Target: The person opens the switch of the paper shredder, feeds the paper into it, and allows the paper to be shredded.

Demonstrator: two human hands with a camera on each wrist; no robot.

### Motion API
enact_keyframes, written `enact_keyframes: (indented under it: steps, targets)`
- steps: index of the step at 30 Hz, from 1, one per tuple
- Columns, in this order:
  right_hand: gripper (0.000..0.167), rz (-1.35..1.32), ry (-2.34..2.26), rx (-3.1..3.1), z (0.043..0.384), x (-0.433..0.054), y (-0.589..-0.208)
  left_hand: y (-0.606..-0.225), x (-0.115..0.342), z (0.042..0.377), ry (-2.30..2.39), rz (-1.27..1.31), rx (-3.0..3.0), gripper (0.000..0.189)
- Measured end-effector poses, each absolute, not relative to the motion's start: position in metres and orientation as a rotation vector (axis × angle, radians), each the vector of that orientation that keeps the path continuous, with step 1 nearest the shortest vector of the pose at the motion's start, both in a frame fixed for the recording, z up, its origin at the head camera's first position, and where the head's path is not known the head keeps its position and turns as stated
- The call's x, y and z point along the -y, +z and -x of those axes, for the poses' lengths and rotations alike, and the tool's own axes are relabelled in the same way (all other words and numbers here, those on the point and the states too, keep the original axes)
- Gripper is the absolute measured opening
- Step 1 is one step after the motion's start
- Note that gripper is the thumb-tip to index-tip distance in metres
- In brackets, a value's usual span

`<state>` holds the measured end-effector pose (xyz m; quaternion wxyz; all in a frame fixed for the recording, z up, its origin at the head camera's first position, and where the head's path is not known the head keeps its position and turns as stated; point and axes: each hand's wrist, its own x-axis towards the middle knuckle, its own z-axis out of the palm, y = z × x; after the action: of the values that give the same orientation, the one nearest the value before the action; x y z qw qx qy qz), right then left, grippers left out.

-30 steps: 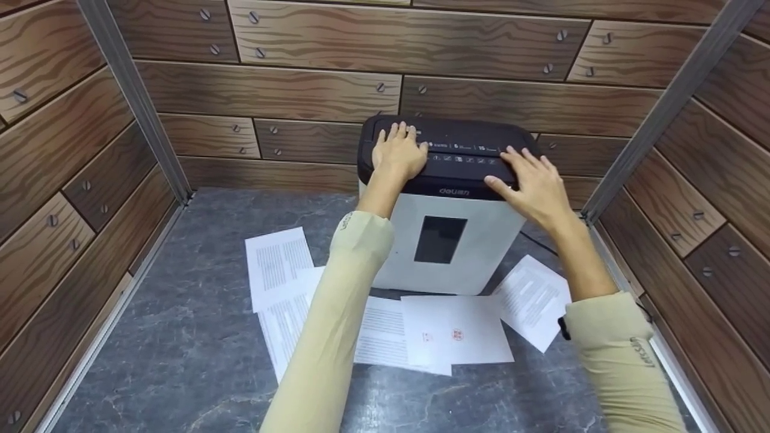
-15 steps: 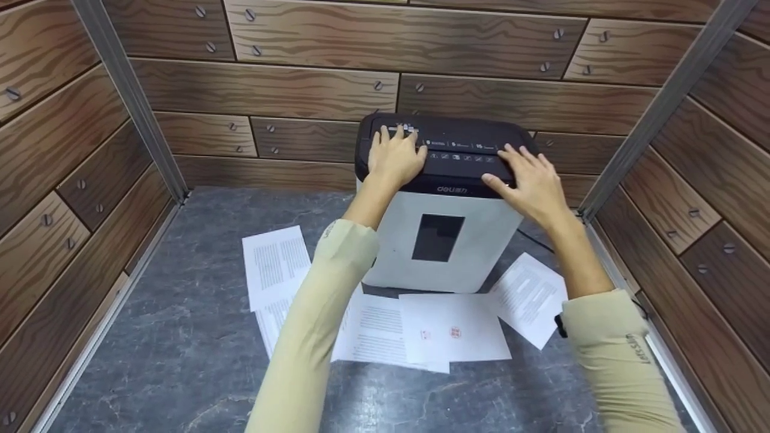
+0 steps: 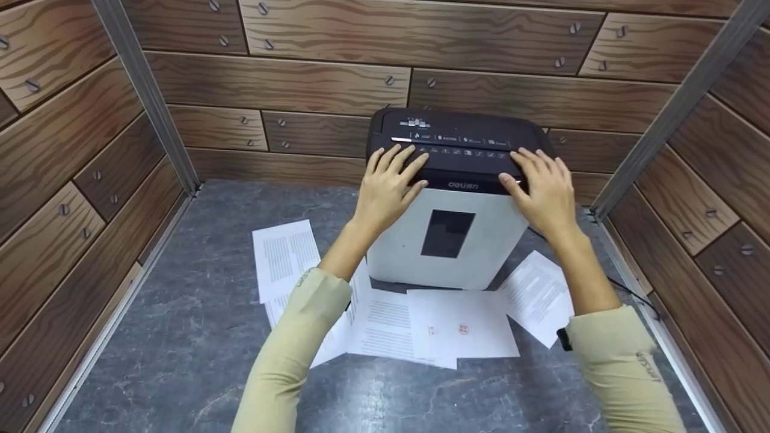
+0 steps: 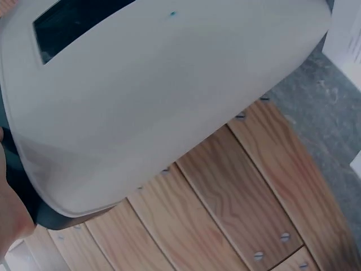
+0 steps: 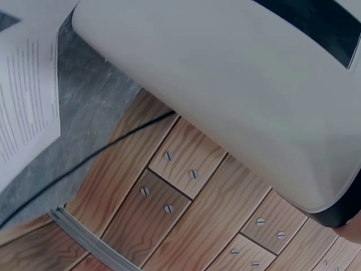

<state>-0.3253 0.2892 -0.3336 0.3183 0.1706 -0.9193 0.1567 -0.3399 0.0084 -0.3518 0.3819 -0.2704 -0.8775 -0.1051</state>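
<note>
Our left hand [image 3: 388,189] is sliding toward us across the shredder [image 3: 454,201], which is standing upright between it and our right hand [image 3: 546,191] (both loosely extended, gripping nothing), its long top [image 3: 460,132] running crosswise.

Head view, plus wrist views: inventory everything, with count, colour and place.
Paper shredder: one, black and whitish, toward the back.
Window: one, dark, shredder front.
Printed sheets: five or more, white, before and beside the shredder; one has red stamps.
Cable: one, black, right of shredder.
Surface: one, grey marbled, underneath.
Walls: three, brown woodgrain, back and sides.
Metal posts: two, grey, rear corners.
Metal strips: two, grey, along side walls.
Black item: at least one, right cuff.
Sleeves: two, pale green, forearms.
Left hand: one, bare, shredder's left front edge.
Right hand: one, bare, right front edge.
</note>
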Motion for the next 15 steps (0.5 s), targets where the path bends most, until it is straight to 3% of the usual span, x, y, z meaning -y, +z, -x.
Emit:
enact_keyframes:
  steps: [15]
  targets:
    - [0.043, -0.525, 0.403, 2.283, 0.316, -0.298, -0.347, -0.362, -0.011, 0.345, -0.385, 0.696, 2.123, 0.040]
